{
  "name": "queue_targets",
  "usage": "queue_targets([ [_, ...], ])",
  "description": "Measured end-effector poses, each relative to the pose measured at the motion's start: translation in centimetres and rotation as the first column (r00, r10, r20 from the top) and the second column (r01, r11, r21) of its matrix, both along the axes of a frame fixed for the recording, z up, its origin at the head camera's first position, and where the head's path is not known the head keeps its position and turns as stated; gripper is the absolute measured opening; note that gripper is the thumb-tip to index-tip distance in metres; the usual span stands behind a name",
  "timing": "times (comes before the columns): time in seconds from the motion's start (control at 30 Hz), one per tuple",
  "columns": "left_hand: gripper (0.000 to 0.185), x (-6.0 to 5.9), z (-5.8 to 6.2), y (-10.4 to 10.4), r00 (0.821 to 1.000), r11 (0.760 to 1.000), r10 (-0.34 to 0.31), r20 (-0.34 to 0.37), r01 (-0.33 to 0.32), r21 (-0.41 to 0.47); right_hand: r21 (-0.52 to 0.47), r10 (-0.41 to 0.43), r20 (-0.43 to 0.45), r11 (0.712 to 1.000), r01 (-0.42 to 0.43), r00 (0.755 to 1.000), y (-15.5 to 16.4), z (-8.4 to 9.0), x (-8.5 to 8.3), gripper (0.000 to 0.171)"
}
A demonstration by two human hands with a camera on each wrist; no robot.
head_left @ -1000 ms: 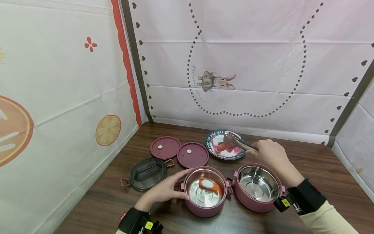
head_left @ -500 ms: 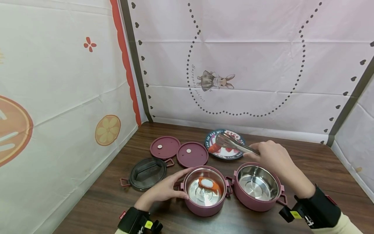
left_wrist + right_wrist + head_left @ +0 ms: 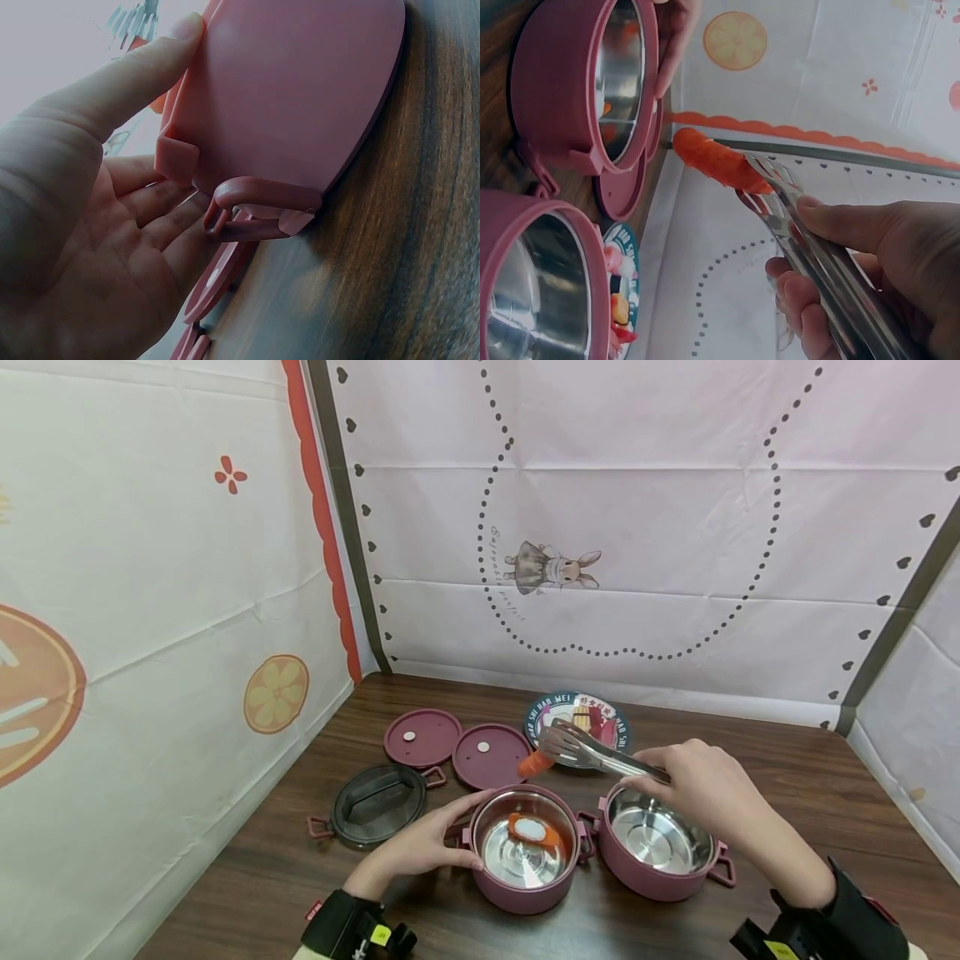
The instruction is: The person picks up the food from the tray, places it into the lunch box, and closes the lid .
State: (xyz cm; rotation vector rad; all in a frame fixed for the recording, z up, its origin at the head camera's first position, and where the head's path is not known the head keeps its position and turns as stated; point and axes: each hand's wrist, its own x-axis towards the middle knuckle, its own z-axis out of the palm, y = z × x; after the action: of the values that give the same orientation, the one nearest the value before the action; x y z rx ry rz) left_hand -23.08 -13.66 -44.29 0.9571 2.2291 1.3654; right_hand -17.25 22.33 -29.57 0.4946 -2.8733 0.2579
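My right hand [image 3: 708, 785] grips metal tongs [image 3: 603, 756], which pinch an orange-red sausage [image 3: 720, 161] at one end. In the head view the sausage and tong tips overlap the plate's near edge, behind the left pot. My left hand [image 3: 420, 852] touches the left pink pot [image 3: 517, 900], its thumb along the rim and its fingers behind the side handle [image 3: 262, 195]. Inside that pot lies an orange piece [image 3: 553, 838] with a white oval [image 3: 531, 830] on it. A second pink pot [image 3: 645, 878], bare steel inside, stands to the right below my right hand.
Behind the pots, a patterned plate [image 3: 536, 718] bears several food pieces. Two round plum lids [image 3: 423, 739] lie left of it. A dark round lid [image 3: 378, 806] with pink handles sits beside my left hand. Cloth walls [image 3: 637, 527] enclose the wooden table [image 3: 262, 885].
My right hand has drawn the tongs and sausage off the plate, toward the left pot and lower in the head view. My left hand and both pots have stayed in place.
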Motion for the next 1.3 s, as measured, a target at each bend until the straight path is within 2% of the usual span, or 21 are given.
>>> queue_targets([
  [0.4,0.085,0.1,0.2,0.0,0.999,0.999,0.027,-0.017,-0.028,-0.043,-0.009,0.048,0.041,0.999,-0.048,0.998,-0.8,-0.4,1.5,0.032],
  [0.63,0.086,0.1,0.1,0.0,0.999,0.999,0.030,-0.012,-0.030,-0.043,-0.002,0.078,0.059,0.997,-0.078,0.995,-1.0,-0.7,2.0,0.031],
  [0.8,0.087,0.1,0.1,0.0,0.999,0.998,0.032,-0.009,-0.032,-0.045,-0.017,0.093,0.075,0.996,-0.092,0.993,-0.7,-0.7,1.9,0.040],
  [0.97,0.086,0.0,0.1,0.1,1.000,0.999,0.022,0.019,-0.021,-0.025,-0.048,0.069,0.092,0.997,-0.065,0.993,-0.3,-0.7,1.6,0.051],
  [1.13,0.086,0.1,0.2,0.1,1.000,1.000,0.018,0.023,-0.018,-0.013,-0.152,0.016,0.179,0.988,0.011,0.984,0.2,-1.1,1.1,0.053],
  [1.3,0.087,0.1,0.1,0.0,1.000,0.999,0.027,-0.004,-0.027,-0.026,-0.211,-0.041,0.175,0.974,0.078,0.984,1.2,-1.3,0.2,0.058],
])
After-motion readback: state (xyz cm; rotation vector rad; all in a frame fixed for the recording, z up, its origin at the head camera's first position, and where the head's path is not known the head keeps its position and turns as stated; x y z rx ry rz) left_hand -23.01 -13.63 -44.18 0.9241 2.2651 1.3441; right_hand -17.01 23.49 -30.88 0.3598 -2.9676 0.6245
